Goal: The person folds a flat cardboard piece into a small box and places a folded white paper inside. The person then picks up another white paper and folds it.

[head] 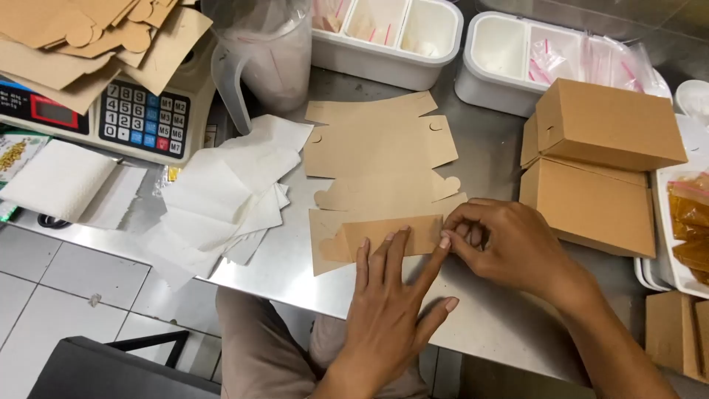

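Note:
A flat brown cardboard box blank lies on the steel counter, its near flap folded over toward me. My left hand rests flat on that folded flap, fingers spread and pressing it down. My right hand pinches the flap's right end with its fingertips. Neither hand lifts the blank off the counter.
Two folded brown boxes are stacked at the right. White paper sheets lie left of the blank. A scale carrying more flat blanks stands far left, beside a plastic jug. White compartment bins line the back.

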